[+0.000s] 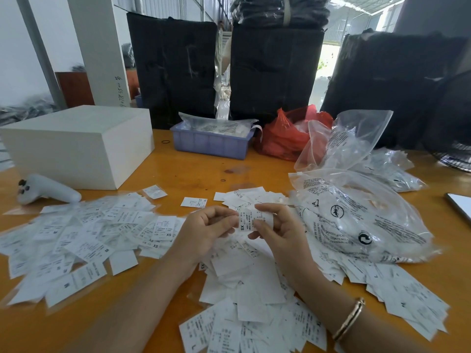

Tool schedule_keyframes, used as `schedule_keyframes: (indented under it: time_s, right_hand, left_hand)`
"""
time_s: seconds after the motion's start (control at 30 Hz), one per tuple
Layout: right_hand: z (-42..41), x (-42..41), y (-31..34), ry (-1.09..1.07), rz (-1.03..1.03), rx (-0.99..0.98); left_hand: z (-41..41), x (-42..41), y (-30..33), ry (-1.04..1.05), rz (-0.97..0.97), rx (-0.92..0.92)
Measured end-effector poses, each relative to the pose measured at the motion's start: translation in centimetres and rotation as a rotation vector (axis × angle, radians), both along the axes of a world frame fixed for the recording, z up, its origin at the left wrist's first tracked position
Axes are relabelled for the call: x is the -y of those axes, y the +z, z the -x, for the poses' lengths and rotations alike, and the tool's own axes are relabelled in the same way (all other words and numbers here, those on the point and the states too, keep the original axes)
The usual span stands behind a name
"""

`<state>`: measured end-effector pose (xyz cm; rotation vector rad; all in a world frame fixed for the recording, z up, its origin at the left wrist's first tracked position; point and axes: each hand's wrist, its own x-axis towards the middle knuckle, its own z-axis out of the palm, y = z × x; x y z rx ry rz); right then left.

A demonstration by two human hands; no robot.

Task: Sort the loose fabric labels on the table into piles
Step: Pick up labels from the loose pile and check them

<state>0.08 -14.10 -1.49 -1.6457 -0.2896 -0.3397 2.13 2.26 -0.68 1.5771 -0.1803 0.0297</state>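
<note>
Thin white rectangular labels (84,233) litter the glossy orange table (193,171), and both the left hand (206,228) and right hand (277,225) pinch one XS label (251,220) with curled fingers.

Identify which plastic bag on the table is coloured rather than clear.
The red bag, beside the blue tray at the table's far edge; the other bags, at the right, are clear with black print.

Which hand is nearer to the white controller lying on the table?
Left. The left hand is right of the white controller, over the labels; the right hand is farther right.
</note>
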Motion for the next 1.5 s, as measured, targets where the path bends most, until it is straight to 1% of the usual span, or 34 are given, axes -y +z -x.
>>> schedule_keyframes:
  time_s: [0.17,0.3,0.4,0.63,0.83,1.03,1.2,1.37,1.43,1.5]
  right_hand:
    - [0.06,-0.02,0.03,0.024,-0.005,-0.009]
    - [-0.15,0.36,0.23,-0.067,-0.12,0.014]
    - [-0.25,0.5,0.26,-0.085,-0.157,0.003]
    - [-0.04,0.02,-0.04,0.001,-0.07,-0.035]
    - [-0.01,0.34,0.32,-0.029,-0.156,-0.022]
    - [-0.09,-0.17,-0.12,-0.021,-0.013,-0.033]
    - [0.01,-0.08,0.06,-0.025,-0.018,0.008]
    - [0.1,0.18,0.38,-0.042,-0.179,0.041]
    - [0.16,0.07,0.37,-0.03,-0.204,0.04]
    - [0.21,-0.21,0.2,-0.025,-0.186,0.044]
  left_hand:
    - [0.1,0.01,0.04,-0.001,0.001,0.012]
    - [0.16,0.06,0.1,-0.008,0.015,0.012]
    - [0.19,0.09,0.1,-0.014,0.024,0.01]
    - [0.15,0.07,0.05,-0.011,0.037,0.007]
    - [0.12,-0.02,0.06,-0.014,0.032,0.006]
    - [0.26,0.17,0.0,-0.008,0.013,0.01]
    - [0.35,0.2,0.03,0.008,-0.022,0.012]
    - [0.43,0.02,0.11,0.007,0.0,0.018]
    - [0.44,0.0,0.15,0.0,0.018,0.017]
    - [0.47,0.06,0.17,-0.007,0.016,0.02]
